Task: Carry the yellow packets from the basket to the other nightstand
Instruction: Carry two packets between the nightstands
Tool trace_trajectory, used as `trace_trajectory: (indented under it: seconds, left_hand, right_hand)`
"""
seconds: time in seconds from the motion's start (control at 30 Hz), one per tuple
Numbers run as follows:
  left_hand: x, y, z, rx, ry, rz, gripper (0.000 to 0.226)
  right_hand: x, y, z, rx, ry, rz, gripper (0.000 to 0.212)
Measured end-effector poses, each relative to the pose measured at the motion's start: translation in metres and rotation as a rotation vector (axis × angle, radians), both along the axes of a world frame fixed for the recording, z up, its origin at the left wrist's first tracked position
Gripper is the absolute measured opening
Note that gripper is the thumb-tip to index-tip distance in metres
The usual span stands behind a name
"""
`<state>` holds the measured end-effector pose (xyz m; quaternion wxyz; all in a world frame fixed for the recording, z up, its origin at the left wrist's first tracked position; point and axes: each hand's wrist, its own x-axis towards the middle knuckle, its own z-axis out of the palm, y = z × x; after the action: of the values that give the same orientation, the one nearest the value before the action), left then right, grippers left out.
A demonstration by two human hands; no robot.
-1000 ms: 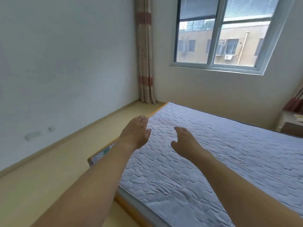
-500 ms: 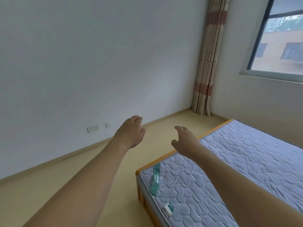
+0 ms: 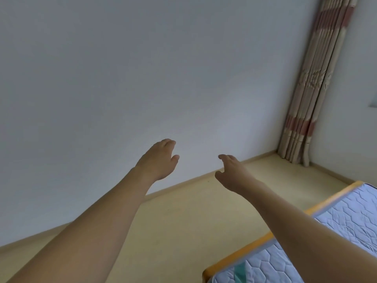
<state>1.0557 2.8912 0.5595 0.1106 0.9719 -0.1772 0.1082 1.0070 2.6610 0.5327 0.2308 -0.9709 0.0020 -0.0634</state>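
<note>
Bare wall is filling the view while both hands (image 3: 159, 160) (image 3: 230, 172) are hanging empty, fingers relaxed, risking clipping the bed (image 3: 306, 242) corner at four o'clock.

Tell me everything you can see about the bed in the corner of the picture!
Only one corner of the bed shows, at the lower right. It has a light wooden frame with an orange-tan edge, standing on the yellowish floor. On top lies a pale blue-grey mattress quilted in a honeycomb pattern, with a green strip near its corner. The person's right forearm reaches out above it; whether it touches cannot be told.
</note>
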Motion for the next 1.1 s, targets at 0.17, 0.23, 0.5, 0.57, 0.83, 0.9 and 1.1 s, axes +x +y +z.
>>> trace_trajectory:
  seconds: [0.17,0.23,0.5,0.57,0.83,0.9,1.1]
  left_hand:
    - [0.126,0.037,-0.002,0.024,0.000,-0.031,0.054]
    - [0.182,0.048,0.007,0.042,0.010,-0.050,0.054]
    - [0.386,0.015,0.028,0.036,-0.014,-0.189,0.055]
    - [0.433,-0.008,0.022,0.037,-0.001,-0.230,0.055]
    - [0.635,-0.112,0.017,0.038,-0.029,-0.353,0.054]
    - [0.682,-0.140,0.023,0.050,-0.042,-0.380,0.054]
    - [0.809,-0.224,0.035,0.051,-0.055,-0.480,0.054]
  right_hand:
    - [0.125,0.034,-0.001,0.011,-0.022,-0.019,0.061]
    - [0.177,0.041,0.010,0.014,-0.022,-0.033,0.061]
    - [0.352,0.027,0.026,-0.010,-0.072,-0.157,0.059]
    - [0.396,0.011,0.018,-0.005,-0.056,-0.199,0.060]
    - [0.577,-0.084,0.010,0.010,-0.071,-0.311,0.059]
    - [0.618,-0.112,0.020,0.008,-0.080,-0.352,0.059]
    - [0.729,-0.176,0.029,0.000,-0.079,-0.418,0.059]
